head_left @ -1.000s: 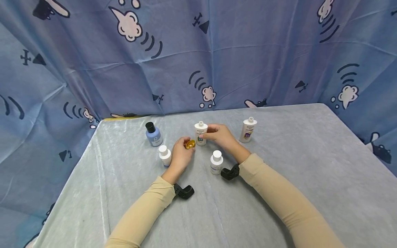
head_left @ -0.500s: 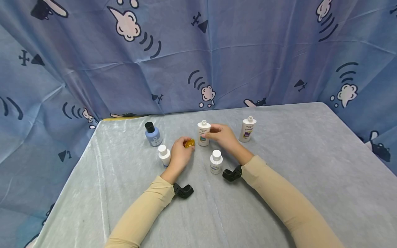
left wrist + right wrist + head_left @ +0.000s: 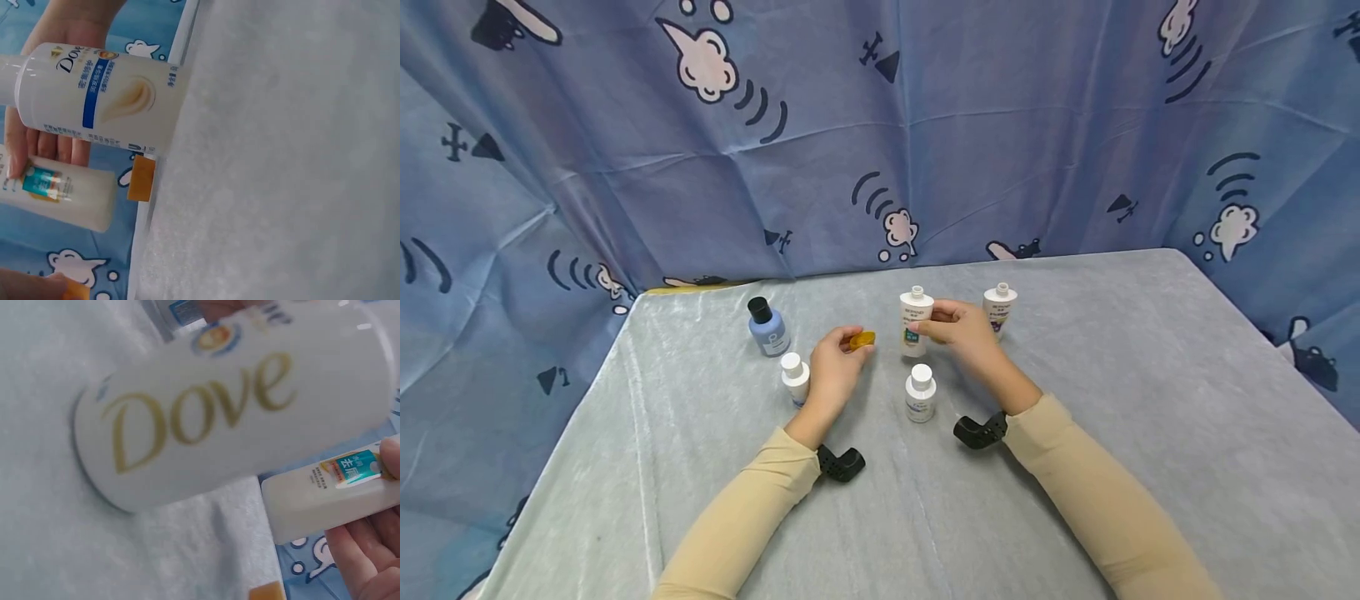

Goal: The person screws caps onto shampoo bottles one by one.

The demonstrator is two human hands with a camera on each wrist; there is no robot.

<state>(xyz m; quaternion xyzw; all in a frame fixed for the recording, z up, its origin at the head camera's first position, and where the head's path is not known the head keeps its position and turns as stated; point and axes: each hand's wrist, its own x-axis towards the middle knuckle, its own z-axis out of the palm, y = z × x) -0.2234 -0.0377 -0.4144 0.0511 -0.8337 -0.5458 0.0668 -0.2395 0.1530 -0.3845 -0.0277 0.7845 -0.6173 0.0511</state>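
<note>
In the head view my left hand (image 3: 837,367) pinches a small amber cap (image 3: 862,339) between thumb and fingers. To its right, my right hand (image 3: 966,333) grips a slim white bottle (image 3: 914,325) with a teal label, upright, its narrow neck bare. A similar white bottle (image 3: 997,308) stands behind the right hand, partly hidden. Nearer to me, between my forearms, is a white Dove bottle (image 3: 921,396) with a white cap. In the left wrist view, fingers curl around the teal-label bottle (image 3: 62,190), while the amber cap (image 3: 76,289) shows at the bottom.
Left of my left hand stand a white-capped bottle (image 3: 794,377), partly behind the wrist, and a blue bottle (image 3: 768,329) with a black cap. A grey cloth (image 3: 880,517) covers the table, backed by a blue patterned curtain (image 3: 820,167).
My right hand has moved right with the teal-label bottle, away from the left hand, and now partly covers the other slim bottle. The amber cap has tilted in my left hand, which stays nearly in place.
</note>
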